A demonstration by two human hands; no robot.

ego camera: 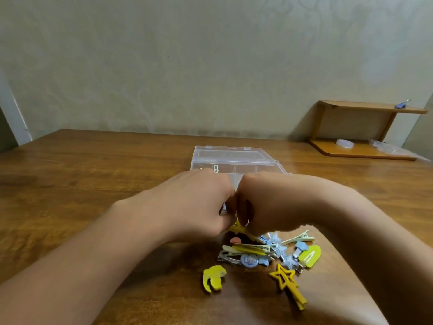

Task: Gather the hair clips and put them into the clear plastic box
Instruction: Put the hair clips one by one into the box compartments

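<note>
Step in hand: gathering, by my reading. Both hands meet at the far edge of the heap of small pastel plastic and metal hair clips [269, 250], just this side of the clear plastic compartment box [234, 158].
Left hand [199, 205]: knuckles up, fingers curled down and inward; a sliver of a yellow clip [236, 228] shows under its thumb side. It appears to pinch that clip, though the fingertips are hidden.
Right hand [269, 205]: fist-like, fingers curled toward the left hand, seemingly closed on the same yellow piece or its neighbour; which one, cannot tell.
Hands together: touching or nearly so, forearms converging from the near corners of the view.
Clips: most lie bunched on the brown wooden bench [93, 184] below the hands. A yellow banana-shaped clip [213, 279] and a mustard open-star clip [287, 283] lie apart, nearer the person.
Box: lid open and laid back; one pale clip [216, 168] already sits in a far-left compartment.
Progress: early, judged by the size of the heap outside.
Next move calls for: lifting the pinched clip clear of the tangle, carrying it forward over the near wall, releasing into a compartment.
Risk: neighbours may snag and drag along.
</note>
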